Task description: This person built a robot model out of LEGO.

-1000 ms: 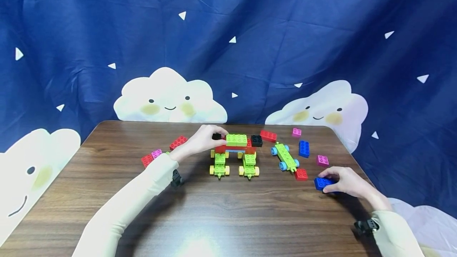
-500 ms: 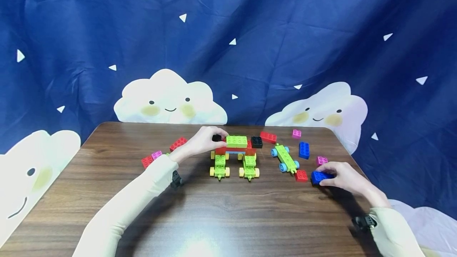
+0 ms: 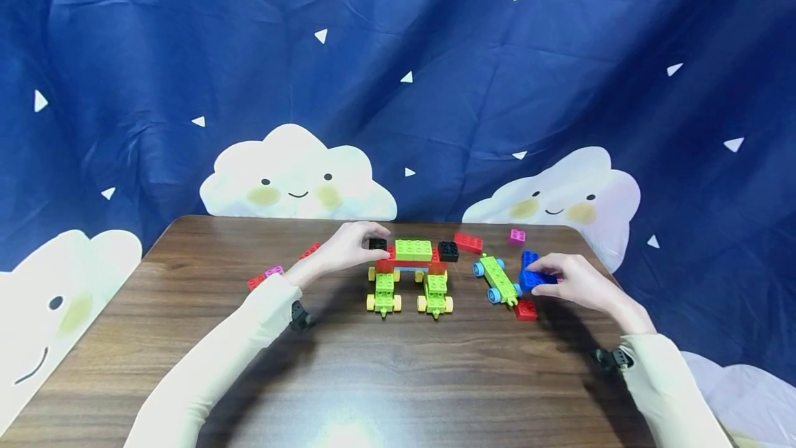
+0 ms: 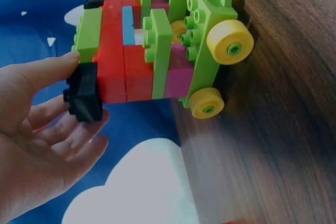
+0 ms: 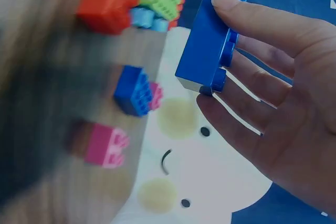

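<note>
A built toy stands at the middle back of the table: red bricks [image 4: 112, 51] form a bridge over lime wheeled bases [image 3: 384, 292] with yellow wheels. On the bridge top are lime bricks [image 3: 413, 249], with a black brick [image 3: 448, 252] at the right end and another black brick [image 4: 86, 95] at the left. My left hand [image 3: 342, 247] holds that left black brick, thumb by the lime brick's edge and fingers behind. My right hand [image 3: 581, 283] pinches a blue brick [image 5: 207, 40] between thumb and fingers, raised off the table.
Right of the toy lie a lime car base [image 3: 496, 278] with blue wheels, a red brick [image 3: 526, 310], another red brick [image 3: 468, 242], a pink brick [image 5: 105, 146] and a second blue brick [image 5: 131, 90]. Red and pink bricks [image 3: 273, 271] lie near my left forearm.
My right hand has lifted the blue brick and carried it left and away from me, over the other bricks. My left hand has shifted slightly left, its thumb off the lime brick's front.
</note>
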A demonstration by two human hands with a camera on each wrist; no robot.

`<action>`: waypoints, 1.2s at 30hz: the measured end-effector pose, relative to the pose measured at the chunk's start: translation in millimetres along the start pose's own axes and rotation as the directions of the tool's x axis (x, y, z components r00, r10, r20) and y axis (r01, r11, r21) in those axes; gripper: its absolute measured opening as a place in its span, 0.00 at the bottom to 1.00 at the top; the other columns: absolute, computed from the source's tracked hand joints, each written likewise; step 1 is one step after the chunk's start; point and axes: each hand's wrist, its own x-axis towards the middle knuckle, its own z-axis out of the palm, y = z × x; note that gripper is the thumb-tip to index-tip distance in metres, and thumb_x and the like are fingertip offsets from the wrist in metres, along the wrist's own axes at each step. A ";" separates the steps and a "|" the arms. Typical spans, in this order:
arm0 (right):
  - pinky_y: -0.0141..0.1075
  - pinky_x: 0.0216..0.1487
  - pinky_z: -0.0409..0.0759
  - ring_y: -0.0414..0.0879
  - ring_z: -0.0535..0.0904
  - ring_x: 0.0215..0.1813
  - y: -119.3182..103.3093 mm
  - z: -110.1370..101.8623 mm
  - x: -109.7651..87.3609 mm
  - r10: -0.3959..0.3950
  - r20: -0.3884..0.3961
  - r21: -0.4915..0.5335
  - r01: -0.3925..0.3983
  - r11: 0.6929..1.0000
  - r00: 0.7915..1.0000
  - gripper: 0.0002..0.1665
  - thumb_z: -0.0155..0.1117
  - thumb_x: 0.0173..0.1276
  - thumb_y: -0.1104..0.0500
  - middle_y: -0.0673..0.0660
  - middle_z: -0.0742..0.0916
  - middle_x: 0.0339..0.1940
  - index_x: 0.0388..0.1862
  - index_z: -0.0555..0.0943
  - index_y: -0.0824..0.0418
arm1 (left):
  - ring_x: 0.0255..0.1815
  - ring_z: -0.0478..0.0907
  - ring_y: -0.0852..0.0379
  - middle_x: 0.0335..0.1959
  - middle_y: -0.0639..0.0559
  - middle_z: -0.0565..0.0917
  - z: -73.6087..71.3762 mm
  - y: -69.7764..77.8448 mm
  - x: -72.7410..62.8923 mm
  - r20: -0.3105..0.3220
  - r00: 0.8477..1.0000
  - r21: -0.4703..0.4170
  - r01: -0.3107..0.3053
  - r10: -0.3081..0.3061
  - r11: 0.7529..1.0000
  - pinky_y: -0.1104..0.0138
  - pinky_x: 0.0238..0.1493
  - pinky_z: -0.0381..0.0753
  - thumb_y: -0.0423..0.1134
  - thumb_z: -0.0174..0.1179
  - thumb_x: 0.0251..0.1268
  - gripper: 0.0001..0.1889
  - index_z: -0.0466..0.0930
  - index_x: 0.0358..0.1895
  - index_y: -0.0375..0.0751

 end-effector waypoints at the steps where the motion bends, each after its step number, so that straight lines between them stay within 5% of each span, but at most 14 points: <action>1: 0.42 0.44 0.86 0.48 0.85 0.42 -2.1 -1.0 3.8 0.005 0.008 0.005 -0.006 1.000 1.000 0.20 0.78 0.54 0.55 0.57 0.90 0.42 0.45 0.86 0.62 | 0.58 0.82 0.48 0.55 0.43 0.86 -1.2 -1.1 -1.5 -0.001 1.000 -0.001 0.002 -0.002 1.000 0.55 0.62 0.80 0.42 0.70 0.60 0.24 0.80 0.57 0.34; 22: 0.50 0.55 0.83 0.48 0.85 0.49 -61.1 -17.0 85.2 -0.063 0.102 0.086 0.055 0.995 0.993 0.21 0.72 0.64 0.54 0.55 0.90 0.48 0.55 0.84 0.59 | 0.50 0.84 0.50 0.49 0.45 0.88 -12.7 -15.6 -17.3 -0.036 0.999 0.012 0.039 -0.038 0.999 0.56 0.57 0.82 0.40 0.69 0.60 0.18 0.84 0.52 0.38; 32: 0.39 0.42 0.84 0.41 0.80 0.35 -85.8 -11.7 112.7 -0.206 0.075 0.063 0.202 0.977 0.976 0.21 0.73 0.61 0.53 0.54 0.91 0.44 0.52 0.86 0.60 | 0.49 0.85 0.49 0.48 0.44 0.88 -10.3 -16.6 -15.4 -0.040 0.998 -0.007 0.042 -0.042 0.999 0.55 0.56 0.82 0.38 0.68 0.61 0.16 0.84 0.51 0.38; 36: 0.35 0.38 0.79 0.43 0.79 0.37 -94.6 -5.7 123.7 -0.271 0.067 0.067 0.267 0.961 0.960 0.21 0.74 0.61 0.52 0.52 0.90 0.43 0.51 0.87 0.59 | 0.49 0.85 0.50 0.47 0.45 0.89 -10.9 -16.7 -15.7 -0.046 0.998 -0.001 0.044 -0.044 0.999 0.54 0.56 0.82 0.38 0.68 0.61 0.15 0.84 0.50 0.38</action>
